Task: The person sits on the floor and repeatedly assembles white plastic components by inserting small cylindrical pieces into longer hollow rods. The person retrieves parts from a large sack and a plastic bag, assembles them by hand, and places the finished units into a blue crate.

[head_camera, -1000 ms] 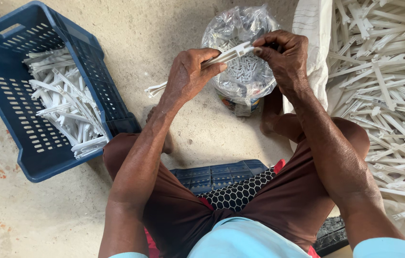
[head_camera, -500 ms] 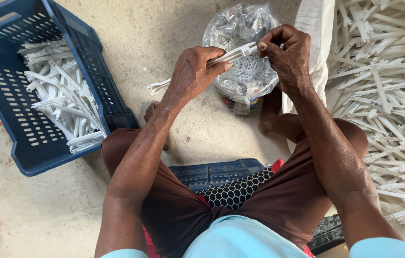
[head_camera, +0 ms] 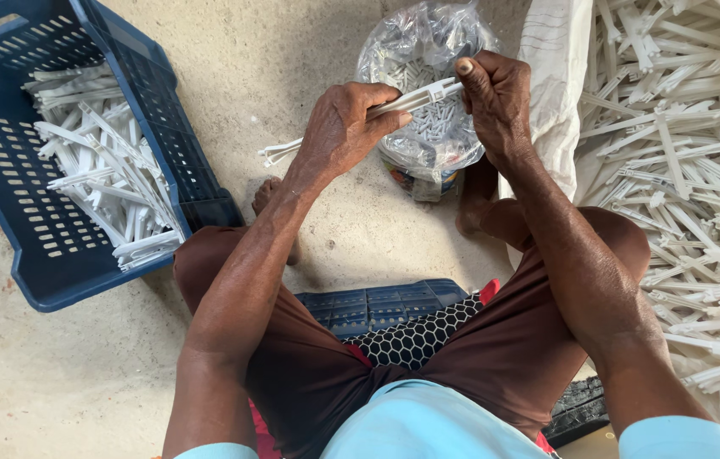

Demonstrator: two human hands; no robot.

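Note:
My left hand (head_camera: 343,127) grips a long white plastic strip (head_camera: 415,98) around its middle, with its forked tail sticking out to the left. My right hand (head_camera: 496,93) pinches the strip's right end between thumb and fingers. Both hands are raised over a clear plastic bag (head_camera: 428,51) filled with small white pieces, which stands on the concrete floor between my feet.
A blue slotted crate (head_camera: 181,161) at the left holds several white plastic strips (head_camera: 105,170). A large heap of the same white strips (head_camera: 683,170) lies on a white sack at the right. I sit on a blue crate (head_camera: 377,306) with a patterned cushion.
The hands stay together on the strip over the bag; my right thumb has shifted onto the strip's end. The view has moved in slightly.

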